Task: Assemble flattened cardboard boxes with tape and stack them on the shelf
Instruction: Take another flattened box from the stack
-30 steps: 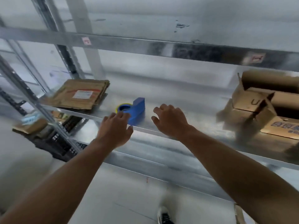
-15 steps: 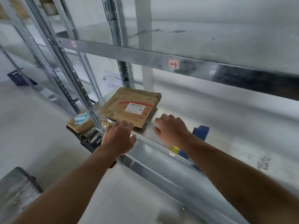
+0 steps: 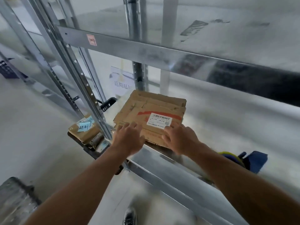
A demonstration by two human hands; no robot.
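A stack of flattened cardboard boxes [image 3: 151, 111] lies at the left end of the metal shelf [image 3: 219, 127], a white barcode label on the top sheet. My left hand [image 3: 128, 138] reaches its near left edge, fingers spread and straight over the cardboard. My right hand [image 3: 180, 138] lies on the near right edge, fingers flat just below the label. A blue tape dispenser [image 3: 250, 161] with a yellow roll sits on the shelf to the right, partly hidden behind my right forearm.
A slotted steel upright [image 3: 81, 88] stands just left of the stack. Beyond it a black crate [image 3: 90, 148] holds cardboard with blue notes. The upper shelf beam [image 3: 162, 54] crosses overhead. A grey object [image 3: 14, 198] is at the lower left floor; my shoe [image 3: 129, 216] is below.
The view swung left from the tape dispenser and opened boxes toward the flattened stack. Both hands travelled left along the shelf and now touch the stack's near edge.
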